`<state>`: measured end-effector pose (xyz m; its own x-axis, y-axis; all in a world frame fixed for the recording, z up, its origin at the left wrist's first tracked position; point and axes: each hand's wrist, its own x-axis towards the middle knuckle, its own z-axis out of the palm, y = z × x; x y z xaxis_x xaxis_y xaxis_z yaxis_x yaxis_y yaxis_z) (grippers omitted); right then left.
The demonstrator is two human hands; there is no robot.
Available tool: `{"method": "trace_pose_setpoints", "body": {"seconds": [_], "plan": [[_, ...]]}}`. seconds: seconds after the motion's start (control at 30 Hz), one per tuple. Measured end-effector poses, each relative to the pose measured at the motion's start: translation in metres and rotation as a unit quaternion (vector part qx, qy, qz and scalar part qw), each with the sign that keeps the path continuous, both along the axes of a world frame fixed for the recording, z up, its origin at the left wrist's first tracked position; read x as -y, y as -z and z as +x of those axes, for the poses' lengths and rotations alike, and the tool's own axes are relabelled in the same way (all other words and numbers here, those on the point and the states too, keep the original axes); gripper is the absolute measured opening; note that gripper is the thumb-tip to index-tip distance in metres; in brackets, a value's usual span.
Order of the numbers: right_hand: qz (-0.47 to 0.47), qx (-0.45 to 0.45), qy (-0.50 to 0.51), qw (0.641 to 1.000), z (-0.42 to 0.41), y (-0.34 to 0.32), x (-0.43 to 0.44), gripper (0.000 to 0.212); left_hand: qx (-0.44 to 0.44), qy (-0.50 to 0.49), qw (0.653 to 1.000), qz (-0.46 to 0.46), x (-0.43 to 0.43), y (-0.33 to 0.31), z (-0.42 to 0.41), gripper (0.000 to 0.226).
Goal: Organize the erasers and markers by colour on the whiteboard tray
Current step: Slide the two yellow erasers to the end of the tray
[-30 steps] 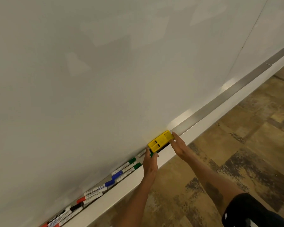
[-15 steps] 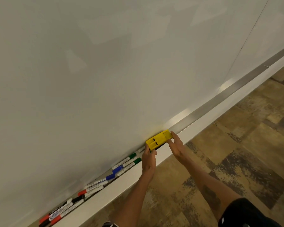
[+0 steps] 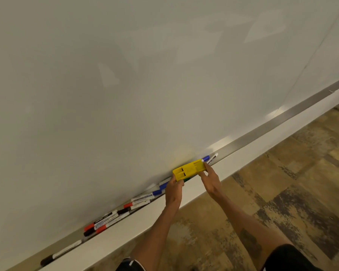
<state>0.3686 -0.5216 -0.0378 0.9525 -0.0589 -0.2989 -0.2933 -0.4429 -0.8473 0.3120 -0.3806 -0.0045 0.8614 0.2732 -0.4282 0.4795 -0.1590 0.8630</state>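
Observation:
A yellow eraser [image 3: 189,170] is held above the whiteboard tray [image 3: 262,132]. My left hand [image 3: 173,189] grips its left end and my right hand [image 3: 209,178] pinches its right end. Behind the eraser's right end lie a blue-capped marker [image 3: 205,158] and a thin dark pen [image 3: 212,159]. A green cap [image 3: 186,180] peeks out under the eraser. Left of my left hand, blue markers [image 3: 157,191], red markers [image 3: 134,204] and black markers [image 3: 106,217] lie mixed in the tray.
One black marker [image 3: 61,252] lies alone at the tray's far left. The white ledge [image 3: 252,153] runs in front of the tray. Right of the eraser the metal tray is bare. Patterned brown floor [image 3: 282,192] lies below.
The eraser has risen slightly off the tray in both hands, uncovering a blue marker and a thin pen behind its right end. The view has shifted, showing more markers at the left.

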Motion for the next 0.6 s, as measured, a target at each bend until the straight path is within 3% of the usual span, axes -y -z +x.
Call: {"method": "trace_pose_setpoints", "body": {"seconds": [0.33, 0.6], "plan": [[0.001, 0.015, -0.023, 1.0, -0.079, -0.005, -0.096, 0.05, 0.021, -0.021, 0.999, 0.012, -0.104, -0.01, -0.075, 0.043], [-0.008, 0.047, -0.075, 0.996, -0.137, -0.023, -0.177, 0.044, 0.022, -0.074, 0.997, 0.005, -0.188, -0.022, -0.137, 0.027]]}}
